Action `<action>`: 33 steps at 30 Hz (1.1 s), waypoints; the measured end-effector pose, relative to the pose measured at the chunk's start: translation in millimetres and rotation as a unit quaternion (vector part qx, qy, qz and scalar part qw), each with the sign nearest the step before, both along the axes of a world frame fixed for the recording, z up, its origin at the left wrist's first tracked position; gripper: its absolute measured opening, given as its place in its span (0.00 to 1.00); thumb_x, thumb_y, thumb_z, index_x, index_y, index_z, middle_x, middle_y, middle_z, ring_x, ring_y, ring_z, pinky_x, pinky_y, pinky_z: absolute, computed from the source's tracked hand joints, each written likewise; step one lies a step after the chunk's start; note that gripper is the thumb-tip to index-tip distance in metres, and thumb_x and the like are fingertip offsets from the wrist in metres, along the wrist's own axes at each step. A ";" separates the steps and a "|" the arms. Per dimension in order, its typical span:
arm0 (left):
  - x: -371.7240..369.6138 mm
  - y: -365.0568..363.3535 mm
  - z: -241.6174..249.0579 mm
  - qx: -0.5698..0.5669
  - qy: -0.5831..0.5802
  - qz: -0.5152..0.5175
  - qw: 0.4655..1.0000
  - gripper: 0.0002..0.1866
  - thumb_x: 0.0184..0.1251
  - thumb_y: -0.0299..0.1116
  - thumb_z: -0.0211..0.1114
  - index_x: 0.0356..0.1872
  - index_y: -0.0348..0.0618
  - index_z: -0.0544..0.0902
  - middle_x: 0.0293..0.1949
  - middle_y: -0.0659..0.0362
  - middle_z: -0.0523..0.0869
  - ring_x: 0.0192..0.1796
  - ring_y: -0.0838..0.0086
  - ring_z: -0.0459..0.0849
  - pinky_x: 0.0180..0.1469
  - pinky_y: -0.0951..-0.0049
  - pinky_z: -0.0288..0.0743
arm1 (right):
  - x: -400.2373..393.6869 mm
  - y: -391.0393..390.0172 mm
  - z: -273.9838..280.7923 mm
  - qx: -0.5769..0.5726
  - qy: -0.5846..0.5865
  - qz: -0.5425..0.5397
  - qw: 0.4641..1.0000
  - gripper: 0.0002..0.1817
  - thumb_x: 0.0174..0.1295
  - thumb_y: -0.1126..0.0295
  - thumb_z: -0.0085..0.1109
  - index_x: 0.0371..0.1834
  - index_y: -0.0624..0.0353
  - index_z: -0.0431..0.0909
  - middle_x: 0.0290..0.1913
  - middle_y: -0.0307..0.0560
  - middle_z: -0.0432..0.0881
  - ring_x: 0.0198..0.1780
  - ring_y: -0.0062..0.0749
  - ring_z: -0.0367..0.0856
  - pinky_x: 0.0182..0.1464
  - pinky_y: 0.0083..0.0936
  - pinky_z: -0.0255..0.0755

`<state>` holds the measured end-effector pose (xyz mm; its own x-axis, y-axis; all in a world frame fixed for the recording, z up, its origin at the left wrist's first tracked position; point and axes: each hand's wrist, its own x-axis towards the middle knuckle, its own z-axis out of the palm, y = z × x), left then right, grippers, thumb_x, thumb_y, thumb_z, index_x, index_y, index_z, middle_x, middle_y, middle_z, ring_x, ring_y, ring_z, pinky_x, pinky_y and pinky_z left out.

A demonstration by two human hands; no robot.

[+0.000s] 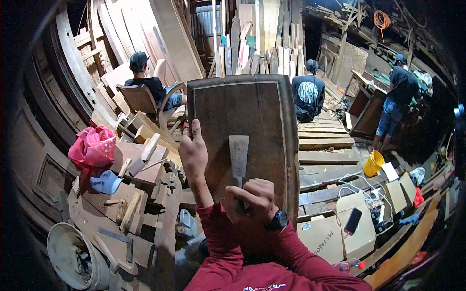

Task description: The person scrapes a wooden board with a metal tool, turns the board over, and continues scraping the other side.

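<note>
Upright before me stands a dark wooden panel point(213, 109) with a raised frame along its edges. My left hand point(194, 153) grips the panel's left edge, thumb up along the face and the other fingers mostly hidden. In my right hand point(256, 196), closed around the handle, is a scraper point(239, 155). Its wide, flat blade points up and overlaps the middle of the panel in this view. A dark watch sits on my right wrist.
At left, a workbench point(92, 208) carries a square point(129, 247), wood offcuts, a cap and a pink bag point(93, 145). A white bucket point(77, 257) stands below. Cardboard point(323, 237), a phone and cables lie at right, near a yellow bucket point(373, 163). Three people are farther back.
</note>
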<state>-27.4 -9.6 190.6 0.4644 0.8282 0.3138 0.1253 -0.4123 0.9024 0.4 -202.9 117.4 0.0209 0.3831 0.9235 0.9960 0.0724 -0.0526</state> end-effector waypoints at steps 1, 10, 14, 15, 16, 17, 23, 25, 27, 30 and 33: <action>-0.3 -0.6 0.5 0.019 -0.013 0.004 1.000 0.41 0.81 0.64 0.46 0.62 0.27 0.80 0.51 0.31 0.86 0.59 0.37 0.83 0.58 0.50 0.77 | -2.0 0.8 4.7 -0.004 0.021 -0.012 1.000 0.22 0.41 0.61 0.71 0.43 0.55 0.90 0.18 0.34 0.62 0.18 0.26 0.66 0.21 0.26 0.58; 1.0 3.6 -1.9 0.009 0.003 0.013 1.000 0.42 0.80 0.66 0.46 0.61 0.27 0.80 0.48 0.30 0.86 0.57 0.36 0.83 0.57 0.49 0.76 | 0.5 1.2 -5.5 0.027 0.011 0.004 1.000 0.20 0.40 0.66 0.69 0.41 0.56 0.90 0.18 0.34 0.63 0.16 0.26 0.65 0.21 0.26 0.57; -0.1 2.4 -0.7 -0.001 -0.005 -0.001 1.000 0.43 0.80 0.66 0.46 0.64 0.27 0.78 0.50 0.31 0.86 0.58 0.36 0.83 0.58 0.49 0.76 | 0.6 1.2 -10.1 0.032 -0.034 0.032 0.998 0.21 0.38 0.66 0.68 0.41 0.56 0.90 0.18 0.35 0.63 0.16 0.28 0.66 0.21 0.27 0.58; -2.3 0.9 0.8 -0.006 0.001 -0.005 1.000 0.43 0.80 0.66 0.45 0.64 0.28 0.78 0.50 0.31 0.86 0.58 0.36 0.83 0.58 0.49 0.76 | -2.5 1.8 -7.5 0.022 -0.009 0.020 1.000 0.21 0.39 0.66 0.68 0.41 0.56 0.90 0.18 0.35 0.63 0.16 0.27 0.66 0.21 0.27 0.58; -3.9 -0.5 4.2 -0.009 0.007 -0.009 1.000 0.43 0.80 0.66 0.45 0.65 0.28 0.78 0.51 0.31 0.86 0.59 0.36 0.83 0.58 0.49 0.76 | -4.7 3.2 -3.2 0.014 0.014 0.007 1.000 0.20 0.39 0.66 0.68 0.41 0.56 0.90 0.18 0.35 0.62 0.16 0.26 0.65 0.21 0.27 0.57; -4.6 -1.1 6.0 -0.012 0.012 -0.013 1.000 0.43 0.80 0.66 0.45 0.65 0.28 0.78 0.51 0.31 0.86 0.59 0.36 0.83 0.58 0.49 0.76 | -6.1 3.7 1.0 0.005 0.038 -0.005 0.999 0.20 0.40 0.67 0.67 0.41 0.56 0.90 0.18 0.34 0.62 0.16 0.26 0.65 0.20 0.27 0.56; 0.4 4.8 -0.2 -0.005 0.024 0.008 1.000 0.43 0.80 0.65 0.45 0.66 0.28 0.77 0.53 0.30 0.85 0.61 0.38 0.82 0.60 0.50 0.75 | -4.9 3.3 -6.6 0.005 -0.001 0.020 1.000 0.23 0.39 0.64 0.70 0.43 0.56 0.90 0.18 0.36 0.64 0.16 0.29 0.66 0.21 0.27 0.58; -1.5 3.3 2.8 -0.013 0.035 0.006 0.999 0.43 0.80 0.65 0.45 0.66 0.28 0.77 0.53 0.30 0.85 0.61 0.37 0.82 0.61 0.50 0.75 | -9.3 8.7 -1.4 0.004 0.057 -0.005 0.998 0.22 0.39 0.64 0.70 0.42 0.57 0.89 0.17 0.36 0.63 0.16 0.28 0.65 0.20 0.27 0.56; -2.0 2.8 2.1 -0.013 0.028 0.003 1.000 0.43 0.80 0.65 0.45 0.66 0.27 0.77 0.54 0.30 0.85 0.62 0.37 0.81 0.61 0.50 0.75 | -3.2 4.7 -8.4 0.013 0.022 0.032 0.999 0.21 0.42 0.65 0.70 0.43 0.57 0.89 0.18 0.37 0.66 0.17 0.30 0.67 0.21 0.28 0.58; -0.1 3.6 -0.2 -0.013 0.014 -0.003 1.000 0.43 0.80 0.65 0.46 0.66 0.27 0.77 0.53 0.30 0.85 0.61 0.37 0.82 0.61 0.50 0.75 | -4.0 2.1 -13.2 -0.009 -0.016 0.037 0.999 0.20 0.44 0.64 0.70 0.44 0.56 0.89 0.20 0.38 0.68 0.18 0.30 0.69 0.22 0.28 0.61; -3.8 2.4 5.9 -0.010 0.031 0.001 0.999 0.43 0.80 0.66 0.46 0.64 0.27 0.78 0.49 0.31 0.86 0.57 0.37 0.84 0.57 0.49 0.76 | -11.1 8.9 0.9 -0.006 0.061 0.001 0.998 0.19 0.43 0.65 0.71 0.42 0.56 0.89 0.19 0.37 0.67 0.17 0.29 0.68 0.21 0.28 0.59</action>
<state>-31.2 -7.2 196.4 0.4818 0.8342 0.2682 0.1824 -0.3949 0.9004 -10.7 -194.0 118.2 0.1319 0.3951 0.9091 0.9819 0.0734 -0.1744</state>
